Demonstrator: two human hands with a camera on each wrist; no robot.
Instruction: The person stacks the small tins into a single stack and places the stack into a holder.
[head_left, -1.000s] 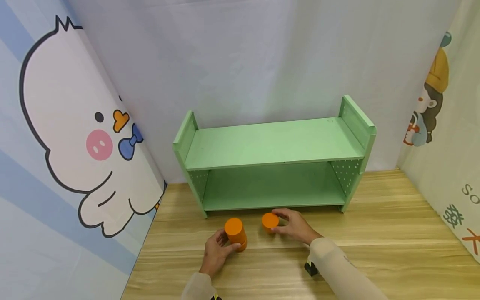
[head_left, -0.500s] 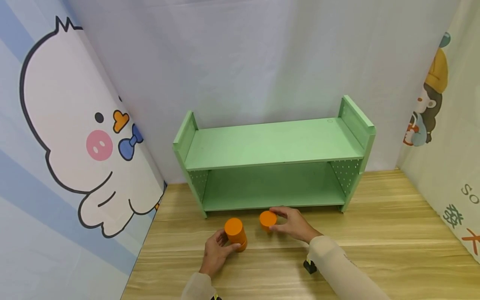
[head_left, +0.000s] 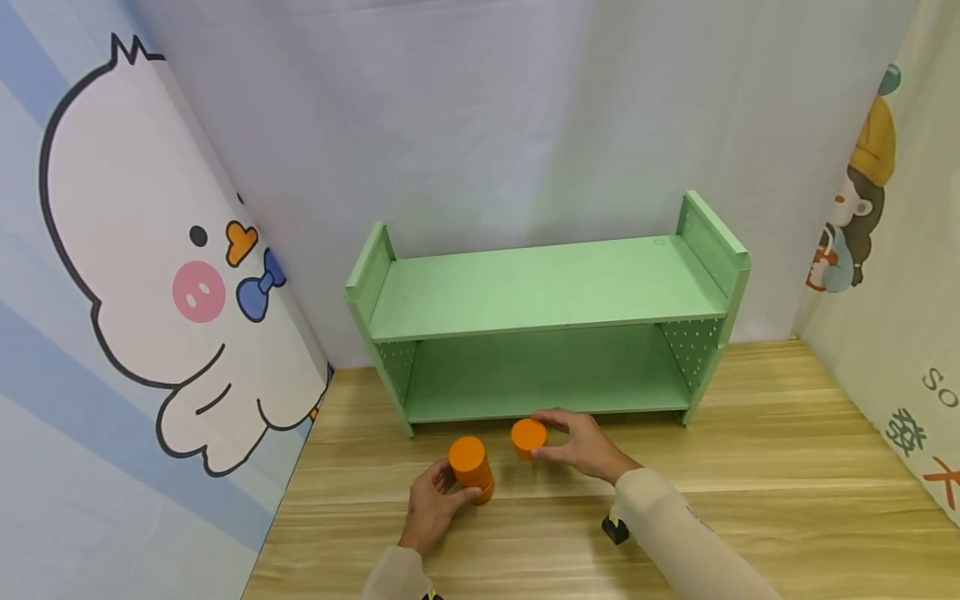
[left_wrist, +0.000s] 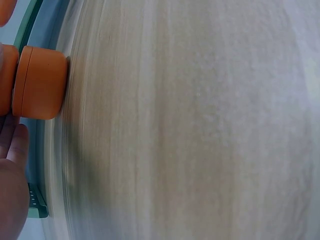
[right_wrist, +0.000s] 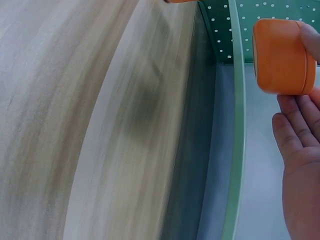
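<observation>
Two round orange lidded jars stand stacked on the wooden table in the head view. My left hand [head_left: 432, 506] grips the upper jar [head_left: 468, 458], thumb on the near side and fingers behind it. The lower jar [left_wrist: 44, 82] shows its lid seam in the left wrist view. Just right of the stack, my right hand [head_left: 585, 447] holds another orange jar [head_left: 528, 437] between thumb and fingers. In the right wrist view this jar [right_wrist: 280, 56] is raised off the table, with a shadow on the wood.
Behind the hands stands a light green two-tier shelf [head_left: 551, 287], its lower board [head_left: 547, 375] close to the jars. The wooden table [head_left: 750, 500] extends around it. Printed cloth curtains [head_left: 487, 125] enclose the back and both sides.
My right hand has moved left and slightly away from me with its jar, coming nearer the stack. The left hand and the stacked jars have stayed put.
</observation>
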